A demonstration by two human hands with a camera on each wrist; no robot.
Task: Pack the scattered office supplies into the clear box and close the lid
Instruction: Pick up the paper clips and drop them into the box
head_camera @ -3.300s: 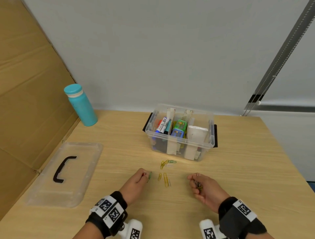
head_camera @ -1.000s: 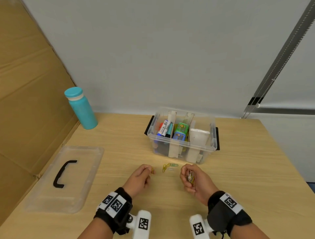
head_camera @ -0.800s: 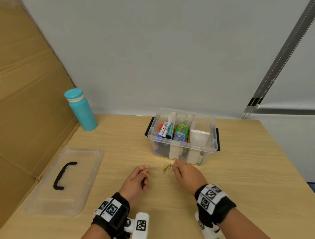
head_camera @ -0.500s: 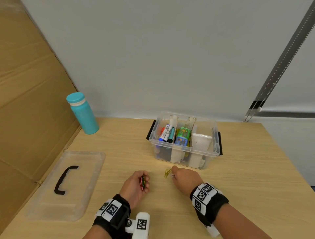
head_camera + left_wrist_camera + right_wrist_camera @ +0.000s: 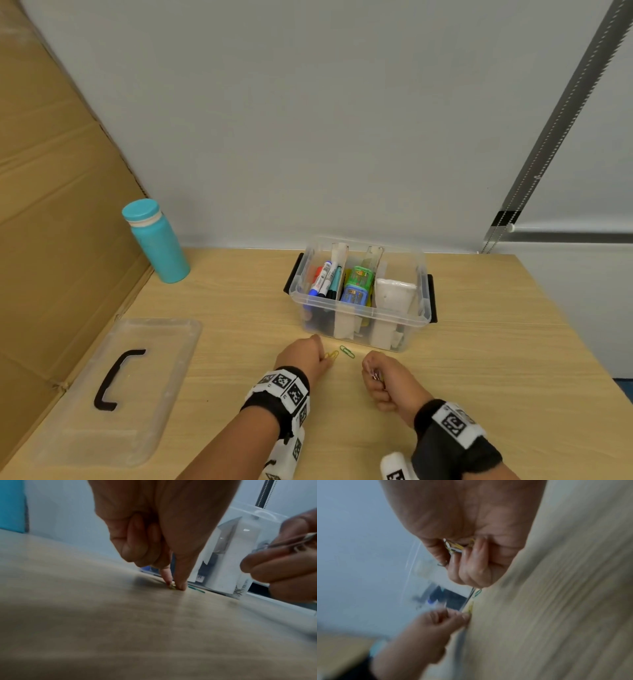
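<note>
Left hand (image 5: 306, 354) down on the table (image 5: 219, 308), thumb and forefinger tips (image 5: 179, 586) pinching at a yellow paper clip (image 5: 331, 355) lying flat, long axis slanting up to the right toward the clear box (image 5: 359, 313); likely to skid away or be pressed flatter, being thin wire on smooth wood. Just right of it, a green paper clip (image 5: 346, 351) slanting the other way. Right hand (image 5: 385, 383) curled round a bunch of clips (image 5: 455, 546), apt to spill if loosened.

You see a light wooden table (image 5: 479, 359) against a plain pale grey wall (image 5: 308, 120); left of the table leans brown cardboard (image 5: 51, 240), right of it a perforated metal rail (image 5: 565, 120) rises
</note>
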